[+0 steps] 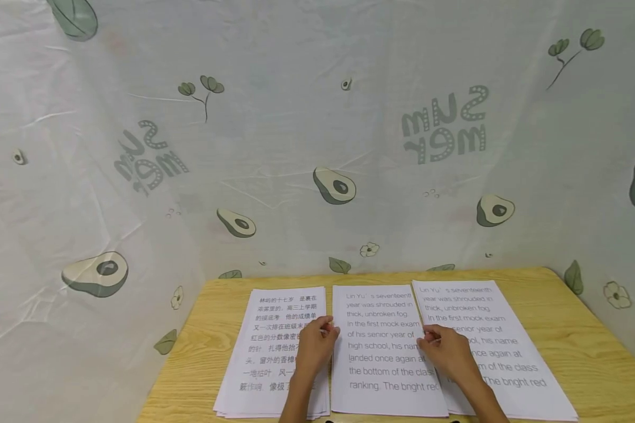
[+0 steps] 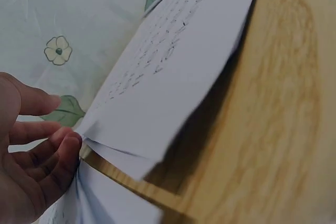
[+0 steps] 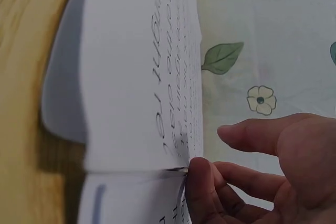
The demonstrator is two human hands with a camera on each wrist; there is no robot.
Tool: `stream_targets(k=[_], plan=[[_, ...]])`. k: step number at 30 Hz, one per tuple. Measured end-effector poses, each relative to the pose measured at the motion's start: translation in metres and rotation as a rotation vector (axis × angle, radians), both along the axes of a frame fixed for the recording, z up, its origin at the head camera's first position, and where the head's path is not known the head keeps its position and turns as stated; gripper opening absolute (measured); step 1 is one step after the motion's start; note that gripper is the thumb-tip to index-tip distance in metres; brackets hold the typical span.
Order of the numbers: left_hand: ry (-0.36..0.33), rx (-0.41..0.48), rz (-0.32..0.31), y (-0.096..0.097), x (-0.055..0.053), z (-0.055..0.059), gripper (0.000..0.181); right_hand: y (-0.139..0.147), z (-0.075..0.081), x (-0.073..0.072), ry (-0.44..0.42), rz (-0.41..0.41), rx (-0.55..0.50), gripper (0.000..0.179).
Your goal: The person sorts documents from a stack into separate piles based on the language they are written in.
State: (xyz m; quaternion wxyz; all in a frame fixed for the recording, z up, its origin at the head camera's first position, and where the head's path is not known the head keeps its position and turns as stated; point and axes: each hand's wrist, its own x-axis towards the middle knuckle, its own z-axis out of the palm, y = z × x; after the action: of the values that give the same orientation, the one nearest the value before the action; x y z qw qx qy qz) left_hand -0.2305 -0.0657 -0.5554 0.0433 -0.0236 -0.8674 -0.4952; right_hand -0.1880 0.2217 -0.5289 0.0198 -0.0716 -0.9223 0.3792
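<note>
Three piles of printed paper lie side by side on a wooden table. My left hand (image 1: 313, 346) is at the left edge of the middle English-text sheet (image 1: 388, 404), over the border of the Chinese-text stack (image 1: 275, 406). At the opposite edge, my right hand (image 1: 447, 352) lies partly over the right English-text paper (image 1: 534, 402). In the left wrist view, bent fingertips touch the sheet's edge (image 2: 194, 93), with the thumb apart. Likewise, in the right wrist view, the fingers touch the middle sheet (image 3: 121, 87) while the thumb stands away.
The wooden tabletop (image 1: 587, 352) extends past the papers on both sides. Behind and beside it hangs a pale curtain (image 1: 296, 147) printed with avocados, leaves and flowers. Slightly uneven page edges show at the bottom of the left stack.
</note>
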Motion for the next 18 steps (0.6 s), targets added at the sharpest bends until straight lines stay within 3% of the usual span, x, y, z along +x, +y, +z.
stream_targets(k=[7,11,18], plan=[[-0.017,-0.031,0.013,0.0010,-0.0009,-0.0071,0.039,0.0021,-0.0039,-0.0014,-0.033,0.014,0.024,0.050],[-0.009,-0.059,0.016,0.0022,-0.0027,-0.0104,0.018,0.0018,-0.0070,-0.0020,-0.028,0.015,0.045,0.050],[0.005,-0.076,0.016,0.0039,-0.0019,-0.0089,0.009,-0.0012,-0.0079,-0.0029,-0.009,0.029,0.071,0.046]])
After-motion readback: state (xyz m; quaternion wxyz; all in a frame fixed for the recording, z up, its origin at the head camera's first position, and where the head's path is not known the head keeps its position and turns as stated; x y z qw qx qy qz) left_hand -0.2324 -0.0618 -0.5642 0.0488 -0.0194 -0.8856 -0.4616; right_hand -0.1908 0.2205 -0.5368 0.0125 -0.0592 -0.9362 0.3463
